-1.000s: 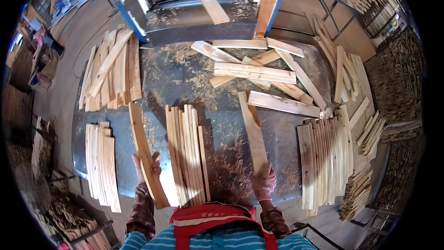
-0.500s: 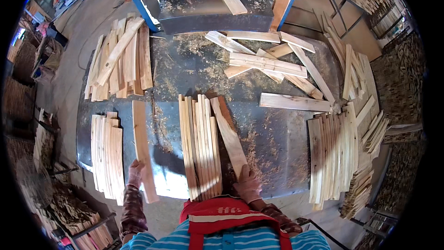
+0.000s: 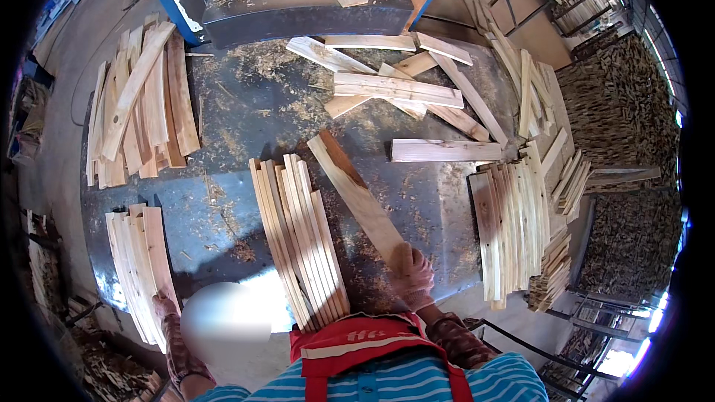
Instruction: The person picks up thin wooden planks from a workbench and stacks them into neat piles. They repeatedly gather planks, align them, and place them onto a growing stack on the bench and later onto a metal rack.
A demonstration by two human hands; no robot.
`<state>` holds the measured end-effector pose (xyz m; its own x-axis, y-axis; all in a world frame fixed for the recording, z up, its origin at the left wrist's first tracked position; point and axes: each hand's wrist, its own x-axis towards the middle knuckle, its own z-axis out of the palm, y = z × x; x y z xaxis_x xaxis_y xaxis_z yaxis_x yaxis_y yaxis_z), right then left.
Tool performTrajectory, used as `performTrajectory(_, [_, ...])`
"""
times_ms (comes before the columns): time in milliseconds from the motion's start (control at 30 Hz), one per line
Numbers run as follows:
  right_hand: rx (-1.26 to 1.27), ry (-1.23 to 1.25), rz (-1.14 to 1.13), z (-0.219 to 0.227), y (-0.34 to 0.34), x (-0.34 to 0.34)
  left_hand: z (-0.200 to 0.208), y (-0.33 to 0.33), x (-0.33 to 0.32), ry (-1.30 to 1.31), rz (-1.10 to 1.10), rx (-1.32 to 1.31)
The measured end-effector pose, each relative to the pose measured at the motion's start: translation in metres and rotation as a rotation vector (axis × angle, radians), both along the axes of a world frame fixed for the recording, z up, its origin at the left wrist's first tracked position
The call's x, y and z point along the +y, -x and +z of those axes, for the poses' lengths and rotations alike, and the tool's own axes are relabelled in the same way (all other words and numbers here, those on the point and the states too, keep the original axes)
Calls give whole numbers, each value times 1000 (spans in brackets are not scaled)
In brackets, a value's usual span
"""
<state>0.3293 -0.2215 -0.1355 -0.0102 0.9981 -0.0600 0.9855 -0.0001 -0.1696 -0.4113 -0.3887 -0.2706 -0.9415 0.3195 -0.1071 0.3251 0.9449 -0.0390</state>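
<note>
My left hand (image 3: 165, 304), in a pale glove, is closed on the near end of a wooden board (image 3: 157, 249). That board lies along the right side of the left stack of boards (image 3: 125, 260). Gloved too, my right hand (image 3: 412, 277) grips the near end of another wooden board (image 3: 356, 205), which slants away to the far left and has a darker, rough patch at its far end. Between my hands, a bundle of narrow boards (image 3: 296, 234) stands on edge, side by side, close to my red apron.
Loose boards (image 3: 398, 89) lie crisscrossed over the shavings on the dark metal table (image 3: 246, 115). A messy pile (image 3: 138, 97) is at the far left, a neat row (image 3: 510, 227) at the right. Beyond stands a machine (image 3: 309, 11) with one board on its bed.
My left hand has carried its board left, against the left stack. The right-hand board has swung away from the middle bundle, its far end now farther off. The view has shifted.
</note>
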Motion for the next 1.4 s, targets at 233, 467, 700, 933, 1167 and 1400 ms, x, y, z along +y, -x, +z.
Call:
performTrajectory(233, [-26, 116, -96, -7, -10, -30, 37, -63, 63, -66, 122, -7])
performTrajectory(467, [164, 546, -419, -22, -50, -47, 79, -189, 166, -345, -610, -254])
performTrajectory(700, [248, 317, -310, -42, -39, -44, 64, -311, 185, -731, -883, -722])
performTrajectory(933, [7, 146, -173, -73, -22, -56, 102, -467, 163, -660, -779, -1187])
performTrajectory(1167, [834, 376, -374, -24, -68, -14, 91, -538, 208, -357, -1018, -1222])
performTrajectory(1400, [1668, 43, -555, 3, -146, -30, 81, -562, 261, -262, -940, -1120])
